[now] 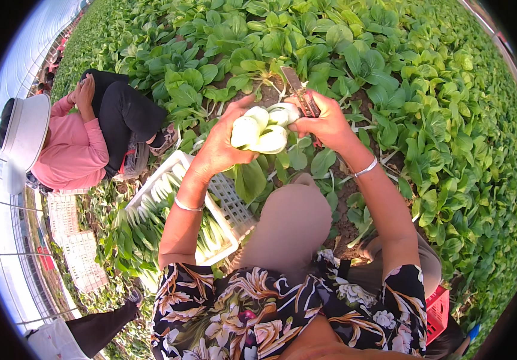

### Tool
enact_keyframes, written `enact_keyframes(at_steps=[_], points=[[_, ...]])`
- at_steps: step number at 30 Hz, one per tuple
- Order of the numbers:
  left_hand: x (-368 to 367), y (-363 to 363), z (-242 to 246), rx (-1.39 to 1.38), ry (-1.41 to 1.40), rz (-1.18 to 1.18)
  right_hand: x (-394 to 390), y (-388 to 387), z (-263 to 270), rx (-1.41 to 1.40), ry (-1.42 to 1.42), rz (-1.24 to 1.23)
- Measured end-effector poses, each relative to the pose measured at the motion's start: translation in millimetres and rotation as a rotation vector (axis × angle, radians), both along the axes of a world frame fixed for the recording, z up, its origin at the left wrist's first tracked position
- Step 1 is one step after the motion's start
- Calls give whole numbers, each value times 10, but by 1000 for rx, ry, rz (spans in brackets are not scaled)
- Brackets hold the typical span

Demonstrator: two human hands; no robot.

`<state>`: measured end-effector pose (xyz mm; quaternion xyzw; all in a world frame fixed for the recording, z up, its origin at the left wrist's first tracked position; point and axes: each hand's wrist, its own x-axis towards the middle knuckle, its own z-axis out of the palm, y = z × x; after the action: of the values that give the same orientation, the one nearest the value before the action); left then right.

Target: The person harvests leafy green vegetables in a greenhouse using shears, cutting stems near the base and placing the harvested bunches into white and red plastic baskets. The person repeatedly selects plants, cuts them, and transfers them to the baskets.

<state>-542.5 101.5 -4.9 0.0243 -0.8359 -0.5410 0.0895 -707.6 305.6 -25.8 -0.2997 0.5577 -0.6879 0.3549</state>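
Several heads of bok choy [263,130] are bunched in my left hand [222,141], their pale bases facing up and green leaves hanging below. My right hand [323,119] holds a short, broad-bladed knife [292,78] with a reddish handle, its blade pointing up and away from me. The thumb and fingertips of that hand also touch the bunch from the right. Below my left forearm, a white plastic crate [229,202] holds rows of cut bok choy [164,189].
Growing bok choy [456,112] spreads ahead and to the right. A person in a pink top [67,155] sits at left near white crates [83,261]. Another person's leg [101,328] shows at lower left. A red crate [437,312] stands at lower right.
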Motion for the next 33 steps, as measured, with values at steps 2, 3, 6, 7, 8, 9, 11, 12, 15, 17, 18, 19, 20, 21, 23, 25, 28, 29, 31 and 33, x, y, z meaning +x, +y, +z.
enact_keyframes(at_steps=[2, 3, 6, 7, 8, 9, 11, 12, 15, 17, 18, 19, 20, 21, 23, 25, 28, 29, 31, 33], points=[[170, 35, -63, 470, -127, 1, 128, 10, 85, -22, 43, 62], [267, 87, -103, 521, -151, 46, 189, 31, 109, -29, 38, 94], [569, 205, -226, 690, -88, 63, 331, -20, 265, 58, 101, 147], [655, 256, -269, 724, -55, 99, 388, -52, 334, 65, 119, 158], [715, 310, -294, 727, -20, 163, 428, -57, 400, 172, 188, 159], [784, 271, -302, 724, 49, 175, 488, -130, 467, 261, 262, 146], [895, 310, -270, 707, 57, 157, 589, -120, 572, 382, 288, 147], [953, 333, -222, 604, 76, 170, 650, -121, 589, 425, 391, 150], [1216, 419, 32, 375, -107, 342, 741, -131, 545, 535, 1079, 156], [1551, 251, 239, 657, -116, 307, 695, -135, 464, 456, 1035, 77], [1772, 171, 332, 668, -87, 344, 641, -125, 427, 457, 767, 67], [2005, 41, 424, 737, -113, 379, 553, -81, 385, 402, 492, 70], [2243, -23, 464, 792, 5, 451, 451, -17, 350, 461, 455, 47], [2503, -158, 497, 817, -1, 527, 343, 60, 303, 508, 432, 20], [2929, -520, 470, 866, -105, 626, 177, 286, 162, 588, 386, -44], [3161, -856, 279, 1011, -228, 813, 60, 512, -40, 578, 302, -8], [3250, -1239, -166, 782, -496, 996, 0, 767, -352, 602, 194, 0], [3246, -1295, -337, 645, -600, 1112, 1, 823, -440, 606, 166, -3], [3245, -1514, -550, 926, -577, 936, 27, 938, -560, 633, 169, -28], [3279, -1668, -688, 405, -444, 839, 66, 1019, -633, 681, 142, -40]])
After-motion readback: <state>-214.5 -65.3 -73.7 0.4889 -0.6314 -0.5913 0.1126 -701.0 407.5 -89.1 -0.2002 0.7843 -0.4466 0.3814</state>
